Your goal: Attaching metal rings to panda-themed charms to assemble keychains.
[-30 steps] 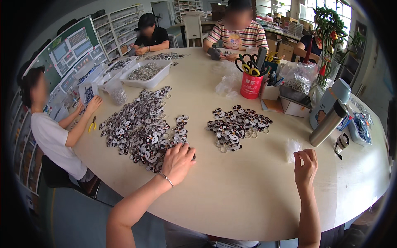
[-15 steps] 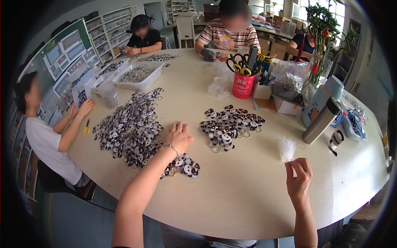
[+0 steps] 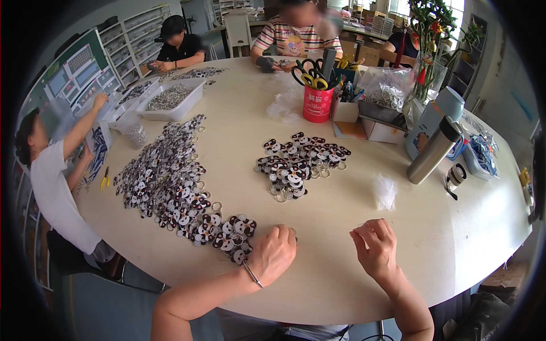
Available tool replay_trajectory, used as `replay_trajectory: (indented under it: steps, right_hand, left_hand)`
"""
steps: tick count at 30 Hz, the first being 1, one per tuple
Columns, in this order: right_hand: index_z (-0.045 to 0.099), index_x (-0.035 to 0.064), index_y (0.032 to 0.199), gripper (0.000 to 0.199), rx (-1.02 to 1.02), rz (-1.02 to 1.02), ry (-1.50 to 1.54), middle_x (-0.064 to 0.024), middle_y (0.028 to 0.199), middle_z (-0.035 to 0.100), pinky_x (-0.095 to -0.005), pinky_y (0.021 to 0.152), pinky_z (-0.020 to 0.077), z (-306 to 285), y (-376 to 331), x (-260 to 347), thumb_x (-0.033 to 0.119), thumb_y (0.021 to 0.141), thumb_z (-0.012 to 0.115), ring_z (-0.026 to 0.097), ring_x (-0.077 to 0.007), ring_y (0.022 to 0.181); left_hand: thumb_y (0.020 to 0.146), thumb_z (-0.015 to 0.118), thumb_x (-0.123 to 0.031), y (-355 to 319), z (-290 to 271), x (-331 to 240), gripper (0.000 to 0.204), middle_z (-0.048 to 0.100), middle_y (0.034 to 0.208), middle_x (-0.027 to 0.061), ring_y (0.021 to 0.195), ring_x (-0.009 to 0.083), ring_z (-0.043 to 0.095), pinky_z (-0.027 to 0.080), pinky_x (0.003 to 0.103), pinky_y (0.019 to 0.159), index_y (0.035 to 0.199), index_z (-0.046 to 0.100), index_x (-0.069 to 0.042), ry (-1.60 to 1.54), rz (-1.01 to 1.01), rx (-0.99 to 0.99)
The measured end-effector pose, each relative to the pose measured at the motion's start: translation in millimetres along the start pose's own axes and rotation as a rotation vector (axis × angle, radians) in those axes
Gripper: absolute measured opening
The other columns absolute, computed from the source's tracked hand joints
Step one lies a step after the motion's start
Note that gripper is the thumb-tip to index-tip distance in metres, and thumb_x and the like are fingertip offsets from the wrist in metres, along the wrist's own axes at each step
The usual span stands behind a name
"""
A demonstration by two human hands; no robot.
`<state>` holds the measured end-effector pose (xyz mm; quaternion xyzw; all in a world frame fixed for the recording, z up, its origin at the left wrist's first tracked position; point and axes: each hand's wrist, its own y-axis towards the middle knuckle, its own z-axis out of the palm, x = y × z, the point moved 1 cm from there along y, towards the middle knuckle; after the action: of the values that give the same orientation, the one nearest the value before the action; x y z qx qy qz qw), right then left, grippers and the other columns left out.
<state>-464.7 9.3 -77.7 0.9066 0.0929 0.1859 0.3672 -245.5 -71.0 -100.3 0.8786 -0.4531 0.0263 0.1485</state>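
My left hand [image 3: 274, 253], with a bracelet at its wrist, is closed just right of the near end of a long pile of panda-shaped keychains [image 3: 170, 182]. A small sliver of something shows past its fingertips; the rest is hidden. Further right, my right hand [image 3: 376, 247] hovers over the table in a pinch, thumb against fingers. A faint clear bit shows at those fingertips, too small to name. A smaller pile of panda keychains [image 3: 298, 165] lies ahead, between the hands. Beyond my right hand sits a stack of clear plastic bags [image 3: 384, 192].
Toward the right stand a steel flask [image 3: 433, 152], a blue bottle [image 3: 437, 119] and a small cup [image 3: 455, 177]. A red can of scissors [image 3: 317, 103] is further back. White bins [image 3: 176, 108] and yellow-handled pliers [image 3: 105, 179] lie at left. Co-workers sit around the table [image 3: 341, 284].
My left hand has come back toward me from between the piles, its fingers now curled. My right hand has shifted slightly left, still pinched. The co-worker at left has raised an arm.
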Motion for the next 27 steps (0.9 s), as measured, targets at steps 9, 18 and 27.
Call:
replay_trajectory:
  steps: [9, 18, 27]
  right_hand:
    - [0.064, 0.0042, 0.082, 0.017, 0.091, 0.034, 0.066, -0.0077, 0.082, 0.057, -0.0354, 0.06, 0.0488, 8, -7, 0, -0.002, 0.069, 0.074, 0.056, -0.025, 0.07]
    - [0.065, 0.0026, 0.087, 0.021, 0.151, 0.122, 0.203, -0.0093, 0.084, 0.059, -0.0361, 0.061, 0.0505, 13, -10, 16, -0.01, 0.071, 0.068, 0.059, -0.0274, 0.075]
    - [0.062, 0.0034, 0.083, 0.021, 0.21, 0.406, 0.399, -0.0072, 0.076, 0.064, -0.0347, 0.06, 0.0507, 34, -16, 42, -0.007, 0.067, 0.071, 0.062, -0.025, 0.066]
  left_hand:
    - [0.073, 0.075, -0.026, 12, -35, 23, 0.054, 0.055, 0.115, 0.0137, 0.106, 0.0276, 0.056, 0.051, 0.035, 0.086, 0.118, 0.058, 0.0, -0.505, 0.187, 0.024]
    - [0.072, 0.074, -0.011, -15, 2, -8, 0.04, 0.057, 0.087, 0.0041, 0.078, 0.0184, 0.056, 0.052, 0.03, 0.069, 0.111, 0.064, -0.002, -0.686, 0.292, -0.06]
    - [0.074, 0.064, -0.01, -24, -1, -33, 0.025, 0.06, 0.087, 0.012, 0.076, 0.0175, 0.056, 0.052, 0.025, 0.059, 0.091, 0.066, 0.008, -0.453, 0.384, -0.305]
